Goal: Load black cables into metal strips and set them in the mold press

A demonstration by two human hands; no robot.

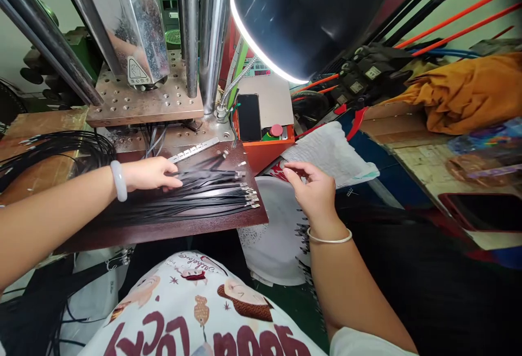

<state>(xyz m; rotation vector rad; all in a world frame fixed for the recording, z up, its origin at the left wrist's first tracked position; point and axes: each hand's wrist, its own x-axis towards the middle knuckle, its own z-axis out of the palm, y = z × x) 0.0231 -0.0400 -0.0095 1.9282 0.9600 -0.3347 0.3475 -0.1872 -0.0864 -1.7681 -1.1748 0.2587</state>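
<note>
My left hand lies on a bundle of black cables with metal plug ends, spread over a dark brown work plate. Its fingers are flat and pressed on the cables. My right hand hovers to the right of the plate, above a white basin, with its fingers curled and nothing visible in them. A metal strip fixture lies at the far edge of the plate, just beyond my left fingertips.
A press machine with steel columns and a perforated plate stands behind. A black lamp hangs overhead. An orange control box with a phone, red pliers, papers and orange cloth lie right. More cables lie left.
</note>
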